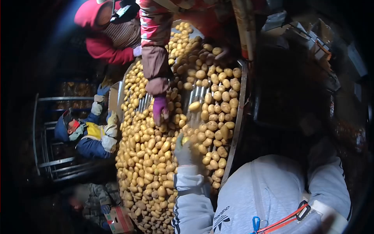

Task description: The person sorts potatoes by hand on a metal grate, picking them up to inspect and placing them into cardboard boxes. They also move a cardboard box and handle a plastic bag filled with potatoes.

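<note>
My left hand [183, 151], in a grey glove, rests on the bed of yellow potatoes [148, 156] that covers the roller sorting table [237, 117]. Its fingers curl around a single potato [185, 139] at the fingertips. My grey sleeve [187, 183] runs up from the bottom. My right sleeve [331, 183] leads off into the dark on the right, where the hand itself does not show. Just above my left hand, a co-worker's purple-gloved hand [159, 109] reaches down onto the potatoes.
A person in a red hood [103, 35] leans over the table's far left. A person in blue and yellow [91, 136] stands beside a metal frame [50, 136]. Another person holds a box [119, 220] at the lower left. Bare rollers [196, 93] show mid-table.
</note>
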Motion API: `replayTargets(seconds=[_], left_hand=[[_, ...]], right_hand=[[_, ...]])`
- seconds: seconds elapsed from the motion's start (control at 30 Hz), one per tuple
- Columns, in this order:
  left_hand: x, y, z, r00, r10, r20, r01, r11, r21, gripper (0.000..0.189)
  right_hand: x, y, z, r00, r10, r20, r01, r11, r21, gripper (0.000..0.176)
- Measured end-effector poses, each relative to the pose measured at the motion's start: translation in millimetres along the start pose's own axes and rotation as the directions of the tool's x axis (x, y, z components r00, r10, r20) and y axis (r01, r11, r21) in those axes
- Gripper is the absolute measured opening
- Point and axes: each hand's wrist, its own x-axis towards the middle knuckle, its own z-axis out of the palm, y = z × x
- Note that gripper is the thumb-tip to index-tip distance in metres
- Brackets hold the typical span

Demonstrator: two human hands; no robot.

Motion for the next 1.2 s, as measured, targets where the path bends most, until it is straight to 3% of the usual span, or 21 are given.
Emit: replayTargets(seconds=[0.07,0.1,0.17,0.23,0.33,0.4,0.43,0.47,0.53,0.57,0.67,0.7,0.73,0.77,0.83,0.87,0.97,1.0,1.1,1.13,1.2], left_hand=[[-20.3,6.7,15.1,0.987,0.108,0.116,-0.138,0.945,0.296,0.052],[-19.1,0.7,18.2,0.985,0.085,0.148,-0.135,0.919,0.37,0.053],[-37.3,-1.3,43.1,0.926,0.206,0.316,-0.333,0.841,0.426,0.054],[-67.5,25.0,80.3,0.909,0.137,0.395,-0.311,0.852,0.421,0.055],[-81.9,24.8,104.3,0.824,0.078,0.562,-0.368,0.827,0.425,0.054],[-76.7,25.4,97.4,0.769,0.116,0.629,-0.439,0.811,0.387,0.05],[-69.4,27.8,86.4,0.789,0.163,0.592,-0.465,0.789,0.402,0.047],[-59.5,29.7,72.9,0.805,0.212,0.554,-0.49,0.765,0.418,0.045],[-37.7,38.4,42.2,0.847,0.261,0.464,-0.49,0.724,0.486,0.043],[-12.2,19.9,20.1,0.892,0.229,0.39,-0.407,0.783,0.471,0.043],[37.6,31.4,-14.6,0.957,0.219,0.189,-0.289,0.725,0.625,0.045],[74.2,7.0,-31.9,0.908,0.356,0.222,-0.417,0.707,0.571,0.045],[94.5,5.6,-34.5,0.923,0.338,0.186,-0.382,0.736,0.559,0.046],[113.9,5.7,-33.8,0.936,0.317,0.15,-0.346,0.764,0.545,0.046],[150.9,2.5,-27.8,0.89,0.403,0.213,-0.448,0.686,0.574,0.048],[158.3,8.6,-21.1,0.904,0.352,0.242,-0.41,0.554,0.725,0.048],[173.1,9.4,5.8,0.881,0.344,0.325,-0.441,0.348,0.827,0.048],[171.3,6.9,13.1,0.847,0.418,0.328,-0.437,0.197,0.878,0.047],[168.9,5.1,19.5,0.795,0.494,0.352,-0.462,0.117,0.879,0.03],[173.7,11.2,18.8,0.887,0.327,0.325,-0.401,0.2,0.894,0.041],[179.9,5.1,6.5,0.904,0.33,0.271,-0.396,0.412,0.82,0.034]], right_hand=[[-2.0,-1.4,45.8,0.984,0.047,0.169,-0.055,0.998,0.04,0.038],[-2.4,-0.8,68.3,0.965,0.073,0.251,-0.088,0.995,0.053,0.038],[-7.0,4.0,110.2,0.911,0.111,0.398,-0.143,0.988,0.052,0.037],[-11.4,11.3,147.0,0.84,0.131,0.526,-0.167,0.986,0.021,0.037],[-11.6,28.5,184.2,0.733,0.019,0.68,-0.017,1.0,-0.009,0.036],[-8.7,39.3,197.2,0.757,0.127,0.641,-0.157,0.987,-0.009,0.035],[-7.8,43.6,201.9,0.765,0.319,0.56,-0.392,0.92,0.011,0.035],[-2.5,43.1,204.1,0.777,0.384,0.499,-0.385,0.917,-0.107,0.035],[0.8,42.0,203.8,0.773,0.379,0.509,-0.368,0.921,-0.128,0.039],[-4.4,34.1,204.3,0.778,0.38,0.5,-0.368,0.921,-0.128,0.04],[-10.1,40.4,202.6,0.792,0.292,0.537,-0.303,0.95,-0.07,0.039],[-11.5,43.3,201.6,0.796,0.252,0.55,-0.266,0.962,-0.055,0.038],[-8.0,50.8,197.9,0.783,0.328,0.529,-0.383,0.924,-0.005,0.036],[-8.4,52.4,198.0,0.785,0.342,0.516,-0.398,0.917,-0.001,0.037],[-11.2,55.5,198.5,0.791,0.373,0.486,-0.431,0.902,0.009,0.037],[-11.5,57.7,200.5,0.808,0.379,0.45,-0.421,0.907,-0.009,0.037],[-15.7,47.3,204.4,0.808,0.391,0.44,-0.425,0.905,-0.024,0.037],[-15.8,47.9,204.6,0.821,0.374,0.431,-0.41,0.912,-0.011,0.037],[-14.8,51.5,202.8,0.84,0.367,0.4,-0.4,0.917,0.0,0.038],[-14.5,51.3,202.9,0.836,0.389,0.386,-0.418,0.909,-0.012,0.038],[-14.8,48.7,201.6,0.837,0.397,0.377,-0.427,0.904,-0.007,0.038]])
